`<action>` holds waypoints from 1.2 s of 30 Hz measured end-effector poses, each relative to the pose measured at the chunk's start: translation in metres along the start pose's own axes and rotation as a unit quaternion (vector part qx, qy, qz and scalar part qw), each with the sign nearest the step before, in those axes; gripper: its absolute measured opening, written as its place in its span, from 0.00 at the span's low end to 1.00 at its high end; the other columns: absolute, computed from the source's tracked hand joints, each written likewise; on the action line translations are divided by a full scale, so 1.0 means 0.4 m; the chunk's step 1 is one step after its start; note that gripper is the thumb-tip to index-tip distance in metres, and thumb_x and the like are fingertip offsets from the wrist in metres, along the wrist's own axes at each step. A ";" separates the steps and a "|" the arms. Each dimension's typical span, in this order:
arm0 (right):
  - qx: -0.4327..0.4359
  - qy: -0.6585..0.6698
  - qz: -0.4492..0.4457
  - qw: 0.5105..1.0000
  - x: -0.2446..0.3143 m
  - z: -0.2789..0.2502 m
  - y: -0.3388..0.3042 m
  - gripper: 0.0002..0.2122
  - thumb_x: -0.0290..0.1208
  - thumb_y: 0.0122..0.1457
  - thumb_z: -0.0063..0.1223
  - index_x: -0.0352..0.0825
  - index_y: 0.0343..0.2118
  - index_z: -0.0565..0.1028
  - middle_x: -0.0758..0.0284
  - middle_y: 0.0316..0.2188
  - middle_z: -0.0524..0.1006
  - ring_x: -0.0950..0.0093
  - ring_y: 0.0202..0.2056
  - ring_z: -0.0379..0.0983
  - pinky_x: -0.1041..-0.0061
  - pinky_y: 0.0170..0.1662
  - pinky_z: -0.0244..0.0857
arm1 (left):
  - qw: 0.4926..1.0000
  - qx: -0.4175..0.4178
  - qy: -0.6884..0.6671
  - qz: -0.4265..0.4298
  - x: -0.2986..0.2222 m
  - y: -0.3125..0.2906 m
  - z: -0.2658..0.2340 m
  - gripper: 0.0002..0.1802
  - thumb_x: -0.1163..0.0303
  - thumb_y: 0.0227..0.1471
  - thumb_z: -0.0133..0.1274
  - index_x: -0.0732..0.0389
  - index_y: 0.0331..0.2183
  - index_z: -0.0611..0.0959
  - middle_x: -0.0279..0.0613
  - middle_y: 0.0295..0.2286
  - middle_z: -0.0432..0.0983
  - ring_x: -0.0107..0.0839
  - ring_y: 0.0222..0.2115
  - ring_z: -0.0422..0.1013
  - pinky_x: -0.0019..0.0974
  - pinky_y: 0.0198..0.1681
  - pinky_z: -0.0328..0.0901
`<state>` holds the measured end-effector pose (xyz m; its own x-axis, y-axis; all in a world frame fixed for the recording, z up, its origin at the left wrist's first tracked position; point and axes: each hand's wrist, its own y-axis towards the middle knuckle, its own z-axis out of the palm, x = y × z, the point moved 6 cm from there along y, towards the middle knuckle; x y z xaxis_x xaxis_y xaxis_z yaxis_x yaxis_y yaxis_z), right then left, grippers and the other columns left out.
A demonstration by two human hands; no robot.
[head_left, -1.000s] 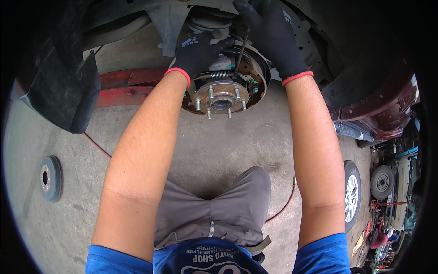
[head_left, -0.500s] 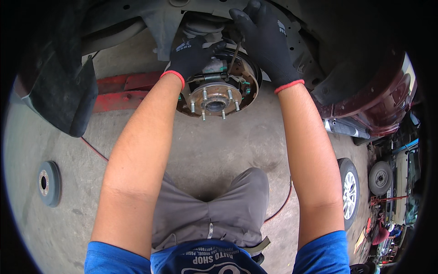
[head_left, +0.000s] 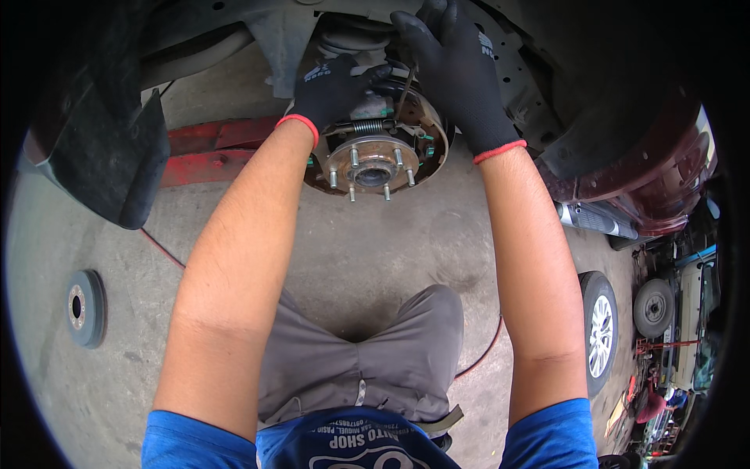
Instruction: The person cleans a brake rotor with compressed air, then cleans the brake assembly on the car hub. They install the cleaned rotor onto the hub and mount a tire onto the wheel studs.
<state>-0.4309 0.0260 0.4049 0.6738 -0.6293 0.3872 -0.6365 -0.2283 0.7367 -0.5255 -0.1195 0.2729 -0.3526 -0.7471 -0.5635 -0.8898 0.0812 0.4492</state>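
Observation:
In front of me is a drum brake assembly point(head_left: 422, 125), its drum off, with a rusty wheel hub point(head_left: 355, 160) carrying several studs. Above the hub a coil spring point(head_left: 367, 126) lies crosswise. My left hand point(head_left: 332, 90), in a black glove with a red cuff, rests at the assembly's upper left, fingers stretched over its top; some fingertips are hidden. My right hand point(head_left: 457, 66), gloved the same way, is raised at the upper right and closed on a thin metal rod tool point(head_left: 405, 92). The rod slants down toward the spring's right end; its handle end is hidden by the glove.
A red metal beam point(head_left: 203, 166) runs behind the brake on the left. Dark fender panels point(head_left: 105, 164) and a maroon body panel point(head_left: 633, 180) flank it. A brake drum point(head_left: 86, 309) lies left on the concrete, an alloy wheel point(head_left: 600, 332) right. A red hose point(head_left: 484, 356) crosses the floor.
The view has shifted slightly, so the hub sits a little higher and further right. Both hands keep nearly the same places; the rod still slants toward the spring.

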 end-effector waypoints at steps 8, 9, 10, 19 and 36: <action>-0.044 -0.058 -0.055 0.996 -0.032 0.022 0.057 0.20 0.41 0.67 0.58 0.27 0.49 0.70 0.47 0.45 0.80 0.49 0.48 0.78 0.56 0.44 0.72 | 1.000 0.007 -0.007 -0.019 0.007 0.000 0.006 0.45 0.28 0.55 0.50 0.58 0.57 0.80 0.52 0.52 0.79 0.47 0.56 0.73 0.49 0.60 0.66; -0.048 -0.058 -0.054 0.996 -0.039 0.021 0.060 0.20 0.41 0.67 0.58 0.27 0.49 0.71 0.47 0.45 0.80 0.49 0.48 0.78 0.57 0.44 0.72 | 1.000 0.008 -0.009 -0.018 0.005 0.000 0.005 0.46 0.28 0.55 0.50 0.58 0.57 0.80 0.53 0.52 0.79 0.47 0.56 0.73 0.48 0.60 0.66; -0.053 -0.058 -0.053 0.996 -0.043 0.021 0.063 0.20 0.41 0.67 0.57 0.27 0.49 0.71 0.47 0.45 0.80 0.49 0.48 0.78 0.57 0.45 0.72 | 1.000 0.008 -0.011 -0.017 0.003 0.000 0.003 0.46 0.27 0.55 0.50 0.58 0.57 0.80 0.53 0.52 0.79 0.46 0.56 0.73 0.48 0.60 0.66; -0.032 0.007 -0.045 0.998 0.027 -0.008 -0.012 0.13 0.34 0.66 0.60 0.30 0.39 0.70 0.55 0.29 0.78 0.57 0.29 0.76 0.62 0.32 0.66 | 1.000 0.007 -0.011 -0.008 -0.003 -0.004 -0.005 0.48 0.26 0.54 0.49 0.60 0.57 0.79 0.53 0.52 0.79 0.47 0.55 0.74 0.47 0.59 0.67; -0.021 -0.039 -0.083 0.996 -0.002 0.030 0.052 0.17 0.39 0.66 0.59 0.27 0.46 0.74 0.48 0.43 0.80 0.50 0.47 0.78 0.57 0.45 0.72 | 0.999 -0.024 0.005 0.031 0.004 -0.002 0.003 0.38 0.37 0.58 0.53 0.58 0.56 0.80 0.51 0.51 0.80 0.46 0.54 0.75 0.46 0.59 0.67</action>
<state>-0.4491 0.0128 0.4134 0.7363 -0.6415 0.2153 -0.5012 -0.3033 0.8105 -0.5255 -0.1200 0.2708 -0.4032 -0.7480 -0.5272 -0.8512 0.0950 0.5161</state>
